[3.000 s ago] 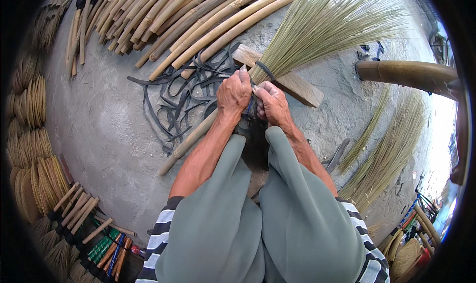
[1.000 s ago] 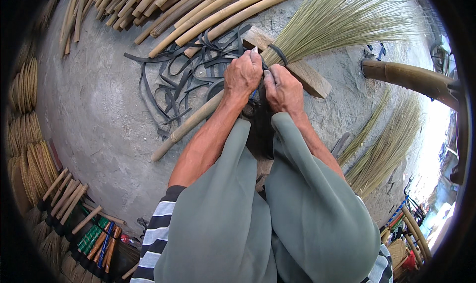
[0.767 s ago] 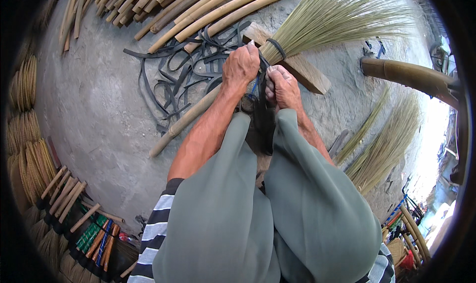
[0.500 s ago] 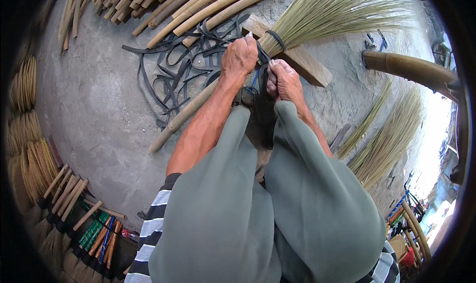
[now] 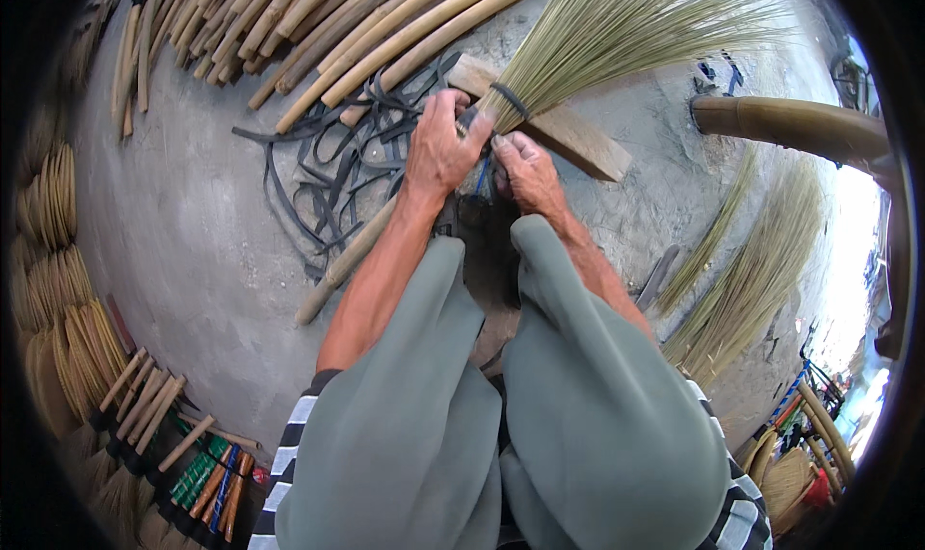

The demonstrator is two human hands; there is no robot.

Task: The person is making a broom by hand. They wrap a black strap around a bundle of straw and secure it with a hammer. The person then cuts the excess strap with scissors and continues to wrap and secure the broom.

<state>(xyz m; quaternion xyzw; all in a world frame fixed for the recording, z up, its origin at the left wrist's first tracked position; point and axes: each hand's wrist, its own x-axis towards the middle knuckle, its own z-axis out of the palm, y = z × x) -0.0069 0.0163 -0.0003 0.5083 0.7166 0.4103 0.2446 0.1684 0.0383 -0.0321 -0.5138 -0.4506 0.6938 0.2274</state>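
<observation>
A straw broom [image 5: 588, 44] lies before me, its pale green bristles fanning out to the far right. A black band [image 5: 511, 100] circles the bristles. The bamboo handle [image 5: 345, 264] runs down to the left, passing under my left forearm. My left hand [image 5: 441, 150] is closed around the bound neck of the broom, hiding much of the wrapping. Close beside it, my right hand [image 5: 530, 172] pinches a black rubber strip at the neck; most of that strip is hidden by the fingers. The broom's neck rests near a wooden block [image 5: 568, 136].
Loose black strips [image 5: 332, 174] lie tangled left of my hands. Bamboo poles [image 5: 405, 30] are stacked at the far left. A thick bamboo pole [image 5: 780, 121] juts in from the right, above loose straw [image 5: 747, 275] and a flat blade [image 5: 657, 275]. Finished brooms [image 5: 207, 478] stand lower left.
My left hand has gone from a raised fist pulling at the strip to a grip around the broom's neck. My right hand stays pinched close by. The whole view has shifted slightly.
</observation>
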